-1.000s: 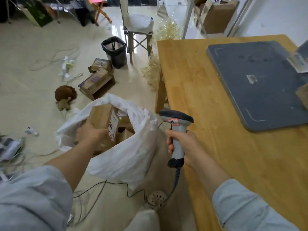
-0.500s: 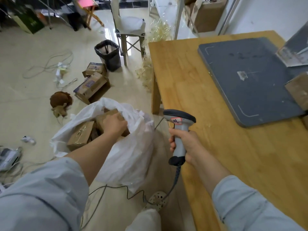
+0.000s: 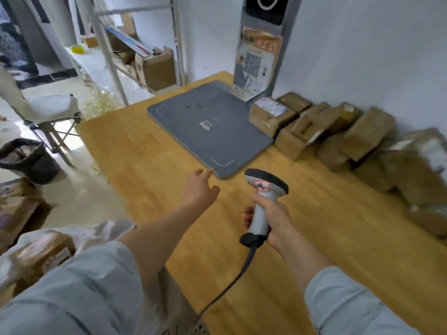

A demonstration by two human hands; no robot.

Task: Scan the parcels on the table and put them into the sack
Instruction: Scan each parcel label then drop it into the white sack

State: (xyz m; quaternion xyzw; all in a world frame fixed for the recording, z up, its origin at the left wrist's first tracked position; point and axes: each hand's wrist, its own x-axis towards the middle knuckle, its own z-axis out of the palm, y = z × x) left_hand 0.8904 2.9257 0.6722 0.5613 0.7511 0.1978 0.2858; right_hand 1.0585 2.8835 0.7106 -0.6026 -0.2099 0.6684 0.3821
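Note:
Several brown cardboard parcels (image 3: 338, 134) lie piled along the wall on the right side of the wooden table (image 3: 150, 160). My right hand (image 3: 271, 216) grips the handle of a grey barcode scanner (image 3: 263, 197), held upright over the table. My left hand (image 3: 199, 187) is stretched out over the table with relaxed fingers, empty, near the corner of a dark grey mat (image 3: 205, 124). The white sack (image 3: 36, 252) sits on the floor at lower left with parcels (image 3: 41, 250) inside.
A black bin (image 3: 29, 160) and a folding chair (image 3: 46, 112) stand on the floor to the left. Loose boxes (image 3: 17, 209) lie beside the sack. A grey stand with a poster (image 3: 258, 56) leans on the wall behind the mat. Shelving (image 3: 135, 49) is at the back.
My left hand has come out of the sack, leaving the parcel inside, and reached over the table. My view swung right and up to the parcels; the scanner stays in my right hand.

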